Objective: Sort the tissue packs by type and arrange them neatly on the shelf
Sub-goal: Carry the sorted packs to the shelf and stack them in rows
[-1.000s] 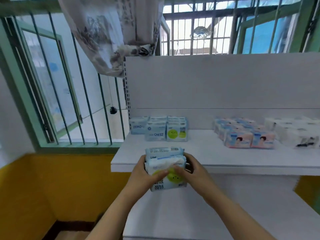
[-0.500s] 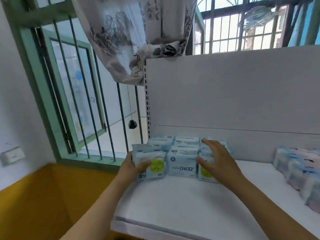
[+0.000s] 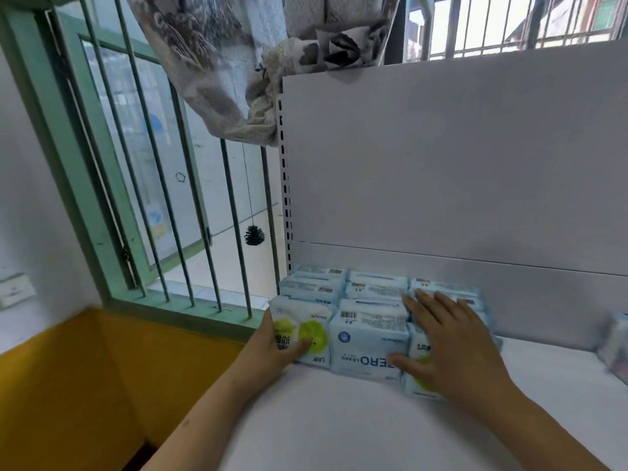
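Several light-blue tissue packs stand in rows at the back left corner of the white shelf [image 3: 339, 419]. My left hand [image 3: 272, 348] grips the front left pack with the green circle [image 3: 306, 329], which stands at the shelf's left edge. Beside it stands a pack printed ZERO upside down [image 3: 368, 348]. My right hand [image 3: 448, 345] lies with fingers spread and straight over the front right pack with a green spot [image 3: 419, 385], thumb touching the ZERO pack. More packs [image 3: 373, 287] fill the rows behind.
The shelf's white back panel [image 3: 441, 164] rises behind the packs. Blurred packs of another kind [image 3: 615, 348] sit at the right edge. A barred green window [image 3: 136, 198] and a hanging curtain [image 3: 221, 62] are to the left, above a yellow wall [image 3: 85, 385].
A second ago both hands held a stack of packs in front of the shelf. My left hand has set the green-circle pack at the row's left end; my right hand moved onto the right pack.
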